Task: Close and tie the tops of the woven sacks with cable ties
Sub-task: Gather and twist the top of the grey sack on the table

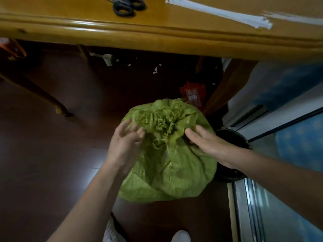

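The green sack (pixel 171 165) stands on the dark floor (pixel 52 154) just toward 5 o'clock of the frame's middle. It is full and rounded, and its frayed mouth (pixel 162 123) is bunched into folds on top. The left hand (pixel 125 142), blurred, is at 9 o'clock of the mouth, fingers spread apart and nearly straight, tips touching the cloth. The right hand (pixel 208 142) lies flat on the sack at 3 o'clock of the mouth, fingers straight and close together, resting on the folds.

A wooden table (pixel 157 37) edge runs across at 12 o'clock. On it lie black scissors (pixel 127 6) at 11 o'clock and 1 bundle of white cable ties (pixel 218 13) at 1 o'clock. A black bucket (pixel 232 137) stands just beside the sack at 3 o'clock, partly hidden by the right wrist. A red packet (pixel 192 95) lies on the floor near the sack at 12 o'clock.
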